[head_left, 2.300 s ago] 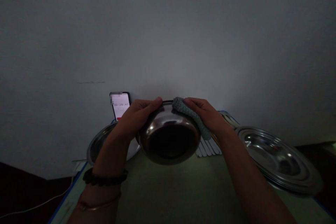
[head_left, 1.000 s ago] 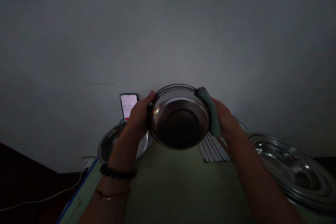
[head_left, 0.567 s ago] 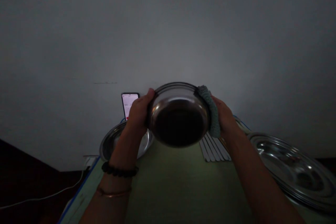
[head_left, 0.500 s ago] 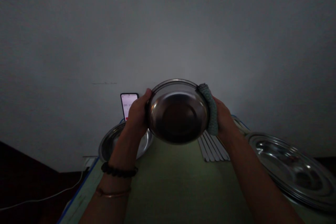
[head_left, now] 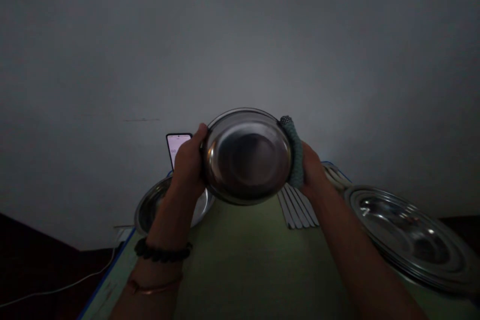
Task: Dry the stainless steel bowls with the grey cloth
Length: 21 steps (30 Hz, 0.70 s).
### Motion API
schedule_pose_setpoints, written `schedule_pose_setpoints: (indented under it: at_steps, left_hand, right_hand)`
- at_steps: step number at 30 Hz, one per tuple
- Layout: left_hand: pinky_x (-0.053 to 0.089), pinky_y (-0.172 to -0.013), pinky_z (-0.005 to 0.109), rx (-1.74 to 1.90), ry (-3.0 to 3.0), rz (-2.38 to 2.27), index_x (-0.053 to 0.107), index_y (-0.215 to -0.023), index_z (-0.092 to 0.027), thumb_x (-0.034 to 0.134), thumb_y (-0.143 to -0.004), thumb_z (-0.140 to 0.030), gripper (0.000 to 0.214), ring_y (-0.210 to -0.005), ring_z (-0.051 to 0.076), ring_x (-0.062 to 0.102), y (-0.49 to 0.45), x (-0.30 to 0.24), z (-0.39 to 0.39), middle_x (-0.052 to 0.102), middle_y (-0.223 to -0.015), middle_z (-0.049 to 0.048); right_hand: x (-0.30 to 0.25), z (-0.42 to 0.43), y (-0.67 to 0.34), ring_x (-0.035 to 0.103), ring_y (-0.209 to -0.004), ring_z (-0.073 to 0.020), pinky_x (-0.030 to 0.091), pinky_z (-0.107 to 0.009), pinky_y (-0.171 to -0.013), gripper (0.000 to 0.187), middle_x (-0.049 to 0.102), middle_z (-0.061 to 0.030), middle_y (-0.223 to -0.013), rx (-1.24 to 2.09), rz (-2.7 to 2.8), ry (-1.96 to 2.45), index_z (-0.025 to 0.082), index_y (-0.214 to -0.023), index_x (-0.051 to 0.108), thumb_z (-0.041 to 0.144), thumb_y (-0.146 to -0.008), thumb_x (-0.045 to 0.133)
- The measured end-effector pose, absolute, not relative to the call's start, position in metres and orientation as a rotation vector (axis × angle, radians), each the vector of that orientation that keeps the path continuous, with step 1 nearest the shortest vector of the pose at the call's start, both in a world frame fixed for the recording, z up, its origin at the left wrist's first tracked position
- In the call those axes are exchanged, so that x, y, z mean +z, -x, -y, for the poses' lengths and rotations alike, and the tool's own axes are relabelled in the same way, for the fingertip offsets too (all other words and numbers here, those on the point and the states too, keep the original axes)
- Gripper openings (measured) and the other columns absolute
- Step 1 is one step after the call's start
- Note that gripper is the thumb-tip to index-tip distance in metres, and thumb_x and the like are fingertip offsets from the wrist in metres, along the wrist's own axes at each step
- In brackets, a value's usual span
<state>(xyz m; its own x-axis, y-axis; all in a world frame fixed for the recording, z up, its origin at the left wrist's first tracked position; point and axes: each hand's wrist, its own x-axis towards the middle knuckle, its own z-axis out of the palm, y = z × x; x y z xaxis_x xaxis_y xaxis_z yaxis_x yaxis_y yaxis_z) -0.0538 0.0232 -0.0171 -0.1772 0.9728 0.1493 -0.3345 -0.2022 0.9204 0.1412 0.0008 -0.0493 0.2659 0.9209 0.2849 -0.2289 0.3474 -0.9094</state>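
A shiny metal bowl (head_left: 247, 157) is held up above the table, tilted so that its underside faces me. My left hand (head_left: 189, 162) grips its left rim, thumb on top. On the other side my right hand (head_left: 312, 165) presses a folded green cloth (head_left: 295, 155) with a checked end against the bowl's right rim. The fingers of both hands are partly hidden behind the bowl and cloth. Beneath my left forearm stands another metal bowl (head_left: 144, 210), partly covered by the arm.
A phone (head_left: 176, 147) with a lit screen leans against the wall (head_left: 240, 35). Several flat metal utensil handles (head_left: 298, 207) lie on the green table (head_left: 240, 260). Stacked metal plates (head_left: 408, 240) sit at the right. A white cable (head_left: 71, 284) hangs at the left.
The held bowl has tipped a little further, showing more of its base. Both hands, the bowl and the background have shifted slightly left in view.
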Motion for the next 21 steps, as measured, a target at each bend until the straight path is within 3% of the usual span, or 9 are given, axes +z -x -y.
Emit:
schedule_pose_setpoints:
  at_steps: [4,10,14,17,21]
  left_hand:
    - [0.043,-0.048,0.023,1.518,-1.067,-1.068,0.06,-0.057,-0.02,0.064,-0.068,-0.031,0.017,-0.049,0.011,0.052,0.055,-0.011,-0.018,0.057,-0.052,-0.0037]
    - [0.038,-0.047,0.022,0.993,-1.643,-1.005,0.067,-0.062,-0.018,0.062,-0.077,-0.047,0.033,-0.05,0.011,0.052,0.06,-0.007,-0.005,0.062,-0.056,-0.0005]
    - [0.034,-0.042,0.022,1.406,-1.348,-1.024,0.06,-0.055,-0.02,0.06,-0.078,-0.046,0.035,-0.041,0.009,0.042,0.058,-0.008,-0.008,0.052,-0.047,-0.0041]
    - [0.035,-0.044,0.023,1.737,-1.155,-1.105,0.055,-0.051,-0.02,0.062,-0.077,-0.043,0.035,-0.044,0.009,0.041,0.052,-0.012,-0.015,0.05,-0.047,-0.0048]
    - [0.04,-0.051,0.024,1.763,-1.199,-1.142,0.06,-0.055,-0.022,0.06,-0.079,-0.04,0.03,-0.054,0.012,0.049,0.046,-0.016,-0.018,0.058,-0.056,-0.0025]
  right_hand:
    - [-0.049,0.0,-0.146,0.067,-0.075,-0.0183,0.053,-0.029,-0.068,0.025,0.074,0.0022,-0.076,0.974,1.055,0.929,0.024,-0.078,0.071,0.047,-0.075,0.062]
    - [-0.038,0.013,-0.147,0.068,-0.075,-0.0171,0.053,-0.029,-0.071,0.028,0.075,-0.0002,-0.078,1.16,1.331,0.926,0.022,-0.084,0.073,0.048,-0.076,0.064]
    - [-0.042,0.008,-0.139,0.067,-0.079,-0.0197,0.053,-0.033,-0.073,0.026,0.073,0.0,-0.078,1.05,1.105,0.915,0.022,-0.08,0.071,0.046,-0.077,0.061]
    - [-0.053,-0.004,-0.135,0.066,-0.088,-0.0222,0.053,-0.037,-0.075,0.033,0.073,-0.0024,-0.086,0.928,0.946,0.903,0.024,-0.088,0.068,0.052,-0.079,0.052]
    - [-0.061,-0.012,-0.146,0.065,-0.089,-0.0236,0.053,-0.039,-0.075,0.036,0.072,-0.0035,-0.089,0.91,0.973,0.946,0.025,-0.09,0.066,0.055,-0.078,0.051]
